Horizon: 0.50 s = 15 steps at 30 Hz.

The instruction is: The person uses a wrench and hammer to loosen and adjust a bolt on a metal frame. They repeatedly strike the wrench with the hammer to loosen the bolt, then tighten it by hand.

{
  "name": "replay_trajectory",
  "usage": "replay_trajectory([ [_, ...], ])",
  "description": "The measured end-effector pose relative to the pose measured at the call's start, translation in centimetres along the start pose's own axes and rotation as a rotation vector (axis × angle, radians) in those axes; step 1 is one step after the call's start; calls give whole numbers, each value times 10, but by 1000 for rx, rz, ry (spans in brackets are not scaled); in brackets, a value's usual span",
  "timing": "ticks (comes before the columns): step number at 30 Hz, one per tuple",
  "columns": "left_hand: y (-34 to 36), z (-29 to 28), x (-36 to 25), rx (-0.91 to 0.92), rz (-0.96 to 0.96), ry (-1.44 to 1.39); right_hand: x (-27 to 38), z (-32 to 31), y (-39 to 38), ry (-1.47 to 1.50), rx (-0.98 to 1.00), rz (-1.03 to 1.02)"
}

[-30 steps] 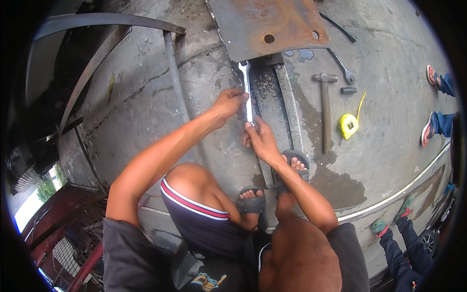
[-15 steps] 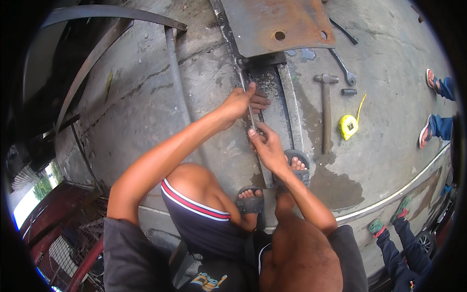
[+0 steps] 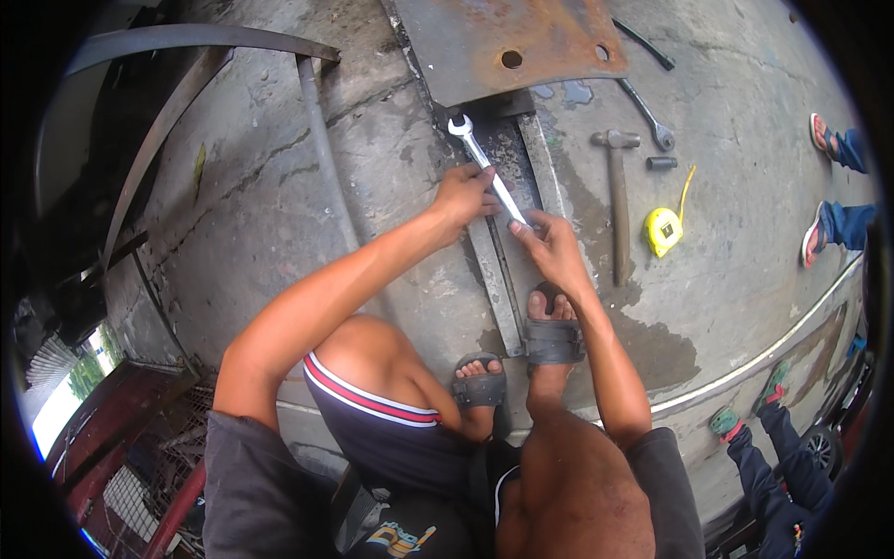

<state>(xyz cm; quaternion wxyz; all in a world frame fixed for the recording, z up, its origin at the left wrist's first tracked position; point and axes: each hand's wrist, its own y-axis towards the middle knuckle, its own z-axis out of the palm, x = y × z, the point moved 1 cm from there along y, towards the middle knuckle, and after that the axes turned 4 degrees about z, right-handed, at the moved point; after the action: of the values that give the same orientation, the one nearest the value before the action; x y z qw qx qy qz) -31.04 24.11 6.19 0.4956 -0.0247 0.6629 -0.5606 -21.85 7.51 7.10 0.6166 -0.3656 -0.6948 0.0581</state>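
Note:
A silver wrench (image 3: pixel 497 182) lies diagonally in both hands, its open jaw just below the edge of a rusty steel plate (image 3: pixel 484 42) with holes. My left hand (image 3: pixel 461 200) is closed round the wrench's middle, fingers partly behind it. Lower down, my right hand (image 3: pixel 554 247) grips the far end with the thumb on it. Beneath the wrench a long steel channel (image 3: pixel 495 289) runs from under the plate down toward my sandalled feet.
At right lie a hammer (image 3: pixel 618 214), socket (image 3: pixel 661 163), ratchet (image 3: pixel 652 116), black bar (image 3: pixel 641 39) and yellow tape measure (image 3: pixel 663 230). Bent flat bars (image 3: pixel 168 126) and a pipe (image 3: pixel 326 158) are at left. Other people's feet (image 3: pixel 818 233) stand at the right.
The wrench is now tilted more diagonally, its head lower and left, its handle end swung right. My right hand has moved right and up with it; my left hand has shifted slightly right.

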Motion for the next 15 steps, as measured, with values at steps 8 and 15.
replay_trajectory([
  [8, 12, -7, -6, -33, 3, -51, 1, 1, 20, 25, 43, -43],
  [15, 17, -6, -7, -45, -14, -89, 1, -1, 20, 96, -67, 47],
])
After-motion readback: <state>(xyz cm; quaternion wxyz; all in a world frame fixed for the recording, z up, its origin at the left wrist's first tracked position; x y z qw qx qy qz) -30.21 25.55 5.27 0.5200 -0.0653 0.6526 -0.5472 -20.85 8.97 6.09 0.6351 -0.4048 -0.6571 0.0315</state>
